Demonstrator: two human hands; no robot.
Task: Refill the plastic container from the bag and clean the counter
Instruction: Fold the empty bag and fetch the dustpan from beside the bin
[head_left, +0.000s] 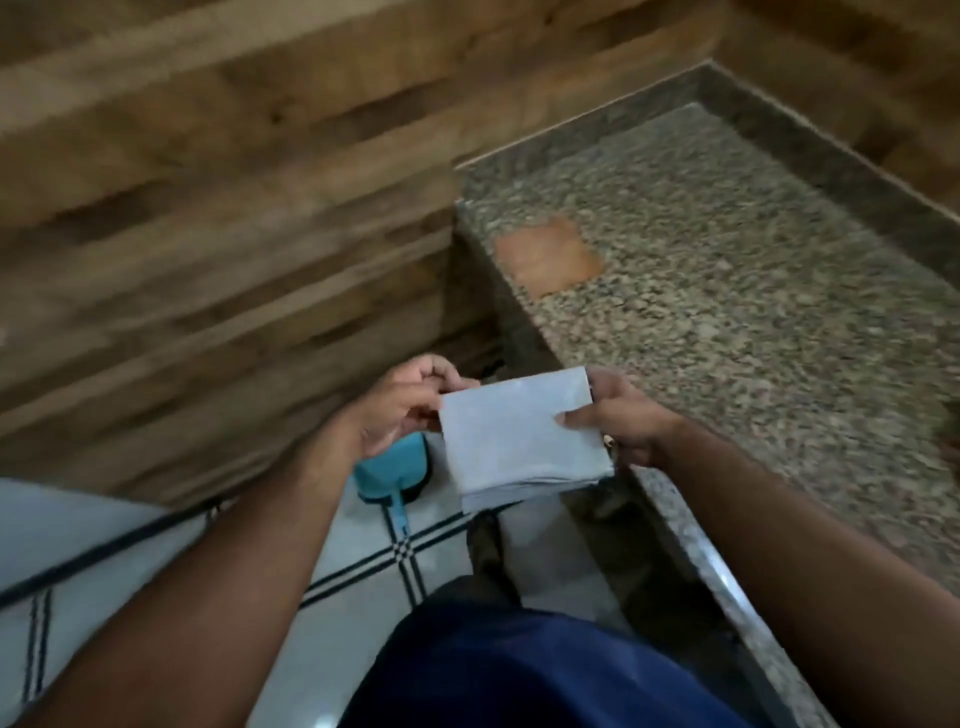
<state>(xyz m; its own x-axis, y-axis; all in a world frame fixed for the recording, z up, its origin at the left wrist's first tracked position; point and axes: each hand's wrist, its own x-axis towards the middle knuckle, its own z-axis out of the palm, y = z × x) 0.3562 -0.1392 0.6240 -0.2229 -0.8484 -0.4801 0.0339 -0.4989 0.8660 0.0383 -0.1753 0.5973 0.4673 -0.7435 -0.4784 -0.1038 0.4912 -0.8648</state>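
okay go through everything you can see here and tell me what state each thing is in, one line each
Folded pale grey cloth: folded flat, held in the air between both hands.
Left hand: pinches the cloth's left edge.
Right hand: grips the cloth's right edge.
Speckled granite counter: bare apart from an orange-brown patch.
Blue plastic dustpan: on the tiled floor, untouched.

- The folded cloth (524, 439) is pale grey-blue, plain, with no print.
- The counter (727, 270) is speckled granite: beige, grey and brown flecks, with a darker brown-grey border strip.
- An orange-brown square patch (548, 257) sits on the granite.
- The wall panelling (208, 182) is brown wood grain in light and dark bands.
- The floor (104, 530) is white tile crossed by thin black double lines.
- The dustpan (392, 475) is turquoise.
- The person's garment (519, 670) is dark blue.
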